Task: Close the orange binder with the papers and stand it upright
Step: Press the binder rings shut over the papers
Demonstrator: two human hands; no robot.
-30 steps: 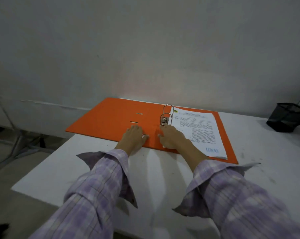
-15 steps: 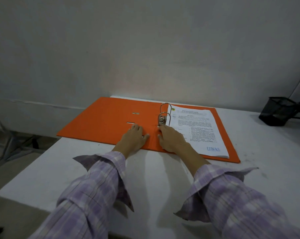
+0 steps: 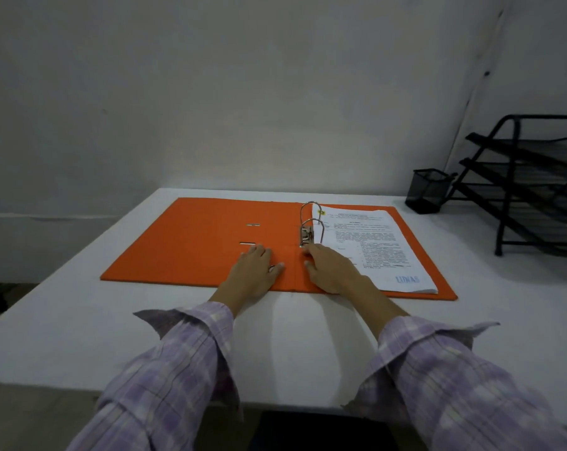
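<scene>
Neither of my hands has hold of anything yet. My left hand (image 3: 254, 274) lies flat, palm down and fingers spread, on the bare orange cover just left of the spine; I judge it is there to pin the orange binder (image 3: 210, 242) to the table (image 3: 80, 327) while the other hand works. My right hand (image 3: 332, 271) rests loosely open just across the spine, its fingertips (image 3: 311, 252) up against the foot of the lever clasp (image 3: 305, 237), probably to press it down so the rings (image 3: 311, 211) lock. Whether the rings are fully shut I cannot tell.

Just beyond and to the right of my right hand, the papers (image 3: 370, 245) are threaded on the rings and lie flat on the right cover. The binder is wide open, flat on the table, so closing means swinging the left cover over from under my left hand.

Well off to the right stand a black mesh pen cup (image 3: 430, 190) and a wire tray rack (image 3: 532, 183), clear of the binder.
</scene>
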